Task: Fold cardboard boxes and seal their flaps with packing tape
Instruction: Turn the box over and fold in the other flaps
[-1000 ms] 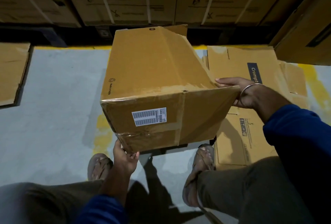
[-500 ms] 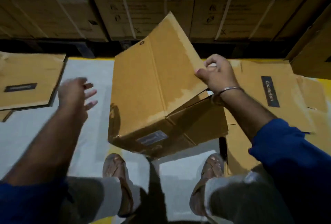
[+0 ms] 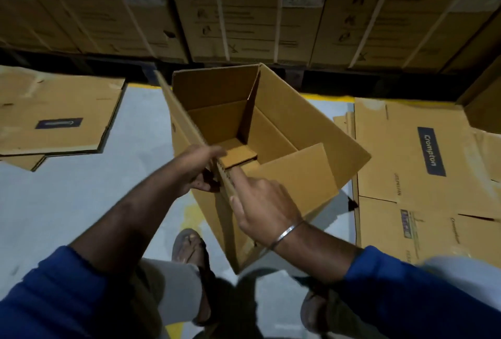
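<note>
Open cardboard box (image 3: 284,132) stands mouth-up at frame centre, both hands on its near edge.

The left hand (image 3: 199,169) grips the near-left wall's rim; the right hand (image 3: 261,208) curls over the same edge just beside it. Flattened cartons (image 3: 423,154) lie on the floor (image 3: 67,203) at right and upper left.

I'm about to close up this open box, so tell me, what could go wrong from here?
1. The box looks tilted rather than flat on the floor, so it may tip or slide as flaps are pushed.
2. The left hand and right hand crowd the same near edge; fingers could get pinched under a flap.
3. Flattened cardboard lies close beside the feet, a possible slip hazard.
</note>
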